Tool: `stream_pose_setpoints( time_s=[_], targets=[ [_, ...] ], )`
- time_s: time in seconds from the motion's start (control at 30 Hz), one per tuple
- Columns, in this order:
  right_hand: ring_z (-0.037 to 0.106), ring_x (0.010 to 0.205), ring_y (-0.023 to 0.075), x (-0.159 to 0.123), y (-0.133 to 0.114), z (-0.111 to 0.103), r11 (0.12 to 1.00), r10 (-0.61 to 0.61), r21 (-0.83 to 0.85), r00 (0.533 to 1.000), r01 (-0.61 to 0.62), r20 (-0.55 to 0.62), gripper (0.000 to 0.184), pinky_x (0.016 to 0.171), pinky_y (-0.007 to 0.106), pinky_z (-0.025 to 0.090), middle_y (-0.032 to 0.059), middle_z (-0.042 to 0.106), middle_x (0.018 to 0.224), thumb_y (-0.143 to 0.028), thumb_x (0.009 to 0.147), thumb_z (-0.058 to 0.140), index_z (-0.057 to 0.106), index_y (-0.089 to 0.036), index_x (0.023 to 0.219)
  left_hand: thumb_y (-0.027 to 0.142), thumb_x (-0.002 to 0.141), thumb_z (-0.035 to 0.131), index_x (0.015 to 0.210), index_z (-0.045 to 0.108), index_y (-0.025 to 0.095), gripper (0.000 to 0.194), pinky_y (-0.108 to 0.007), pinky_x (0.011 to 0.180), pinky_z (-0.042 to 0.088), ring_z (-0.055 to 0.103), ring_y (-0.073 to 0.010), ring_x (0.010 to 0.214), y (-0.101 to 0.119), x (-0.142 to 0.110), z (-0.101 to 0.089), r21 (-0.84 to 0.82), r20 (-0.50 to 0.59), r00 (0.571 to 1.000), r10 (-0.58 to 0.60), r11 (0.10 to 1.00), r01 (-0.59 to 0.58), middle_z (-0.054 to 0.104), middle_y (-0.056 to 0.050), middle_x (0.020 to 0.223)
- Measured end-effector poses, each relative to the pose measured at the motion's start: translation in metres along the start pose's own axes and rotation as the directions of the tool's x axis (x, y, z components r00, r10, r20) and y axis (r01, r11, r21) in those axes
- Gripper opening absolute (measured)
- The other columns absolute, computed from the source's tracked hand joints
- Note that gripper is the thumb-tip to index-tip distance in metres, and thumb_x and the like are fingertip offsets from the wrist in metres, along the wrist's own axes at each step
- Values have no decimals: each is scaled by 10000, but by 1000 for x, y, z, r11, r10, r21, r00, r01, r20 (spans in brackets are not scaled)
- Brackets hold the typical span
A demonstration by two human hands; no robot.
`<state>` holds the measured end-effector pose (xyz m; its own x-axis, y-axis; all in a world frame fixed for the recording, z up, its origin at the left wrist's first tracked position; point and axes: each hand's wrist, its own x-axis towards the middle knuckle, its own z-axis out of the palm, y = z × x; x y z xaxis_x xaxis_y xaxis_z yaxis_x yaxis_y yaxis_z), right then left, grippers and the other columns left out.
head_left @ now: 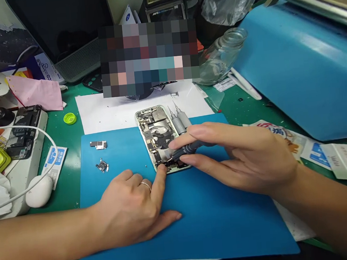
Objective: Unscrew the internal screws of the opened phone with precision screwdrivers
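A thin rectangular blue mat (218, 223) lies nearest, on a green tabletop (68, 196); at seven o'clock from an opened, pale-rimmed smartphone (160, 131), the left hand (131, 206) grasps nothing, its index finger straight and touching the phone's near left corner; between three and four, the right hand (251, 151) pinches a slim dark-grey tool with a fine tip (189, 148), and its fingers hide part of the phone's right edge; the tool's tip sits over the near end.

At eight stands a white egg-shaped plastic piece (39, 191); on the mat towards nine lie a small jagged black-and-silver part (102, 165) and, just beyond, a flat silver-and-black part (99, 145); two grey metal cylinders with needle points (178, 124) lie close by at two; a round lime-green cap (69, 119) is past nine; a clear glass jar (216, 61) leans near one; a dark-screened monitor (64, 26) stands at eleven.

The phone lies across the mat's far edge, reaching over white paper (99, 116); its near end is crowded with small dark parts; its middle shows a silvery round patch; its far end carries a silver plate.
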<state>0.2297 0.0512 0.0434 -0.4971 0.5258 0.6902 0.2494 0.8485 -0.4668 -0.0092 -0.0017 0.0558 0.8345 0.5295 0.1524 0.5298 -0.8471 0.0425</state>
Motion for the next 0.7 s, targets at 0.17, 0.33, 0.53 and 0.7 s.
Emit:
stream_pose_setpoints(
  time_s=[0.17, 0.33, 0.53, 0.7],
  targets=[
    [762, 1049, 202, 0, -1, 1, 1000, 13, -13, 1000, -13, -3, 653, 890, 346, 676, 53, 770, 1193, -56, 895, 690, 476, -289, 1467, 455, 1110, 272, 1339, 528, -86, 641, -373, 525, 431, 608, -233, 553, 0, 0, 1, -10, 1, 1000, -2, 1000, 2, 652, -62, 662],
    [773, 922, 185, 10, -5, -2, 998, -37, -52, 997, 41, 69, 465, 794, 319, 664, 42, 796, 1073, -78, 925, 654, 577, -267, 1343, 519, 1102, 254, 1349, 520, -92, 711, -376, 522, 428, 602, -241, 547, 0, -1, 2, 7, 15, 1000, -2, 1000, 2, 641, -66, 645],
    [747, 809, 188, 17, -9, -6, 991, -86, -95, 993, 94, 84, 526, 700, 344, 631, 30, 788, 975, -82, 942, 612, 531, -278, 1423, 492, 1107, 239, 1349, 520, -98, 697, -373, 521, 428, 593, -239, 543, 1, -1, 2, 18, 20, 1000, 4, 1000, -4, 653, -82, 658],
    [752, 912, 216, 14, -9, -7, 993, -45, -106, 997, 51, 55, 496, 778, 356, 638, 61, 778, 1077, -103, 932, 626, 574, -256, 1402, 485, 1107, 250, 1354, 523, -100, 691, -371, 527, 429, 603, -235, 552, 1, -1, 1, 23, 30, 1000, 4, 1000, -4, 666, -92, 678]
  ],
)
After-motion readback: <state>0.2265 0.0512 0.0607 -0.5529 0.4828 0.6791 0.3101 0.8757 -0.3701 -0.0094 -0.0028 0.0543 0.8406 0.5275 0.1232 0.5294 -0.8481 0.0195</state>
